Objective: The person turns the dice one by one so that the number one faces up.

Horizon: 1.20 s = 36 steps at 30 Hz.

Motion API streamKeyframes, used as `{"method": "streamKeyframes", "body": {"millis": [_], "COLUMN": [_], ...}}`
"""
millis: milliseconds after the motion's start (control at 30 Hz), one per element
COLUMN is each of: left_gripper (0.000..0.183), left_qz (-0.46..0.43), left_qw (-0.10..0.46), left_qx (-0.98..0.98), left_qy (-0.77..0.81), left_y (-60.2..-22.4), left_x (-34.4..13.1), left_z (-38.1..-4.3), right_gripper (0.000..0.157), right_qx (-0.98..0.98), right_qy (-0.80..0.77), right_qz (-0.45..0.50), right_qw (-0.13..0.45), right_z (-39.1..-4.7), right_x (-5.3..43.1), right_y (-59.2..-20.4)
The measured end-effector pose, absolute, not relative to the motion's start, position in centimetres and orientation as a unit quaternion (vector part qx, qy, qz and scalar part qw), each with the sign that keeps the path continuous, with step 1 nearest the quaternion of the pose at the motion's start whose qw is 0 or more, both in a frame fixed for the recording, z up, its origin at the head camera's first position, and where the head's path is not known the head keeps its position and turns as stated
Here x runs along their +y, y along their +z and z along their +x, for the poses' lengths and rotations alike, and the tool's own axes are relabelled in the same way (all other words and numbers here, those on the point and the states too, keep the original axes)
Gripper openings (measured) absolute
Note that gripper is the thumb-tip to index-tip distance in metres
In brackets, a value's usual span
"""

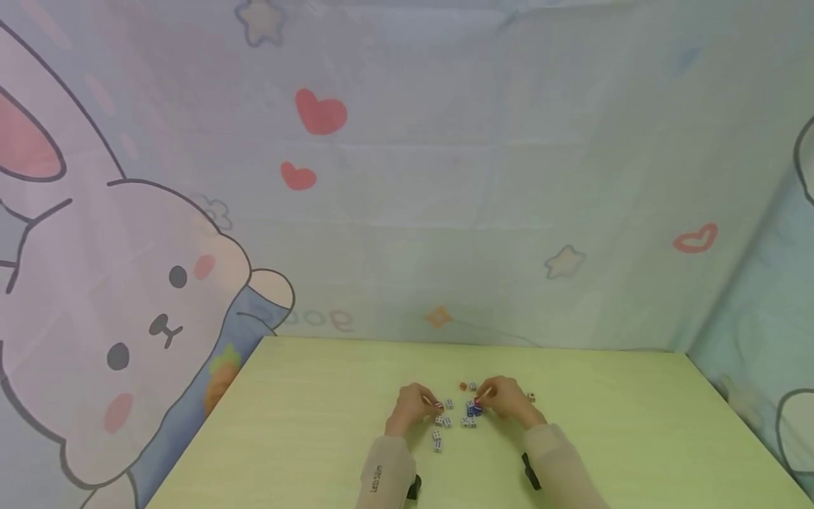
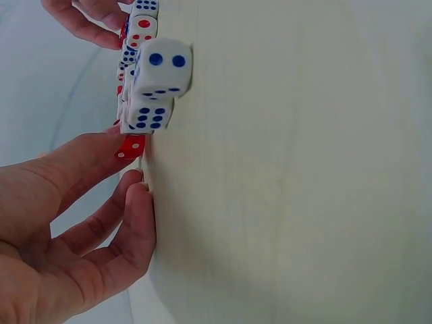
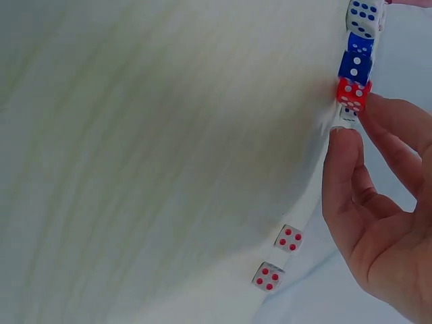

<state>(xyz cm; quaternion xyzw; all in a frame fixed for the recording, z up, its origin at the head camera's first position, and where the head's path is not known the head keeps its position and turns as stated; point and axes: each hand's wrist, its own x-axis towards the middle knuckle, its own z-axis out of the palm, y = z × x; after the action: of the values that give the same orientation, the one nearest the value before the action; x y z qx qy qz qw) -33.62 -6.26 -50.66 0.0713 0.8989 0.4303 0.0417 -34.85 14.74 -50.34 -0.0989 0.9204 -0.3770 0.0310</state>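
In the head view the left hand [image 1: 412, 406] pinches a red die [image 1: 439, 406] at the left of a loose group of dice. Its red die [image 2: 132, 147] shows white pips at the fingertips in the left wrist view, beyond two white dice, one with a two face [image 2: 162, 64]. Across the group, the right hand [image 1: 505, 397] holds another red die [image 3: 354, 93] by its fingertips. That die touches or nearly touches a dark blue die [image 3: 355, 66]; a second blue die [image 3: 360, 44] and a white die [image 3: 364, 17] line up beyond.
White dice [image 1: 437, 435] lie in pairs on the pale yellow table [image 1: 305, 424] between the forearms. An orange die [image 1: 463, 387] sits at the back, and a lone die [image 1: 531, 397] lies right of the right hand. A printed cloth [image 1: 445, 212] hangs behind the table.
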Motion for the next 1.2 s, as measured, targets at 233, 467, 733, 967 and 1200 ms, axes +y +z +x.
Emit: {"method": "streamKeyframes", "body": {"millis": [233,467,733,967,1200], "left_gripper": [0.012,0.014,0.012,0.013,0.014], "left_qz": [0.069,0.074,0.067,0.071,0.082], "left_qw": [0.04,0.041,0.039,0.038,0.032], "left_qx": [0.9,0.899,0.902,0.901,0.899], "left_qy": [0.429,0.43,0.426,0.426,0.428], "left_y": [-50.56,-50.48,-50.63,-50.61,-50.23], "left_x": [-6.2,-6.28,-6.19,-6.27,-6.3], "left_z": [-33.7,-33.76,-33.74,-33.67,-33.39], "right_gripper": [0.016,0.015,0.009,0.012,0.013], "right_qx": [0.919,0.914,0.922,0.927,0.925], "right_qy": [-0.381,-0.391,-0.371,-0.361,-0.366], "right_qz": [-0.092,-0.105,-0.101,-0.087,-0.088], "right_qw": [0.032,0.029,0.036,0.047,0.058], "right_z": [-34.91,-35.01,-34.99,-34.97,-34.82], "right_x": [15.17,15.27,15.47,15.5,15.51], "right_y": [-51.03,-51.23,-51.07,-50.9,-50.61]}}
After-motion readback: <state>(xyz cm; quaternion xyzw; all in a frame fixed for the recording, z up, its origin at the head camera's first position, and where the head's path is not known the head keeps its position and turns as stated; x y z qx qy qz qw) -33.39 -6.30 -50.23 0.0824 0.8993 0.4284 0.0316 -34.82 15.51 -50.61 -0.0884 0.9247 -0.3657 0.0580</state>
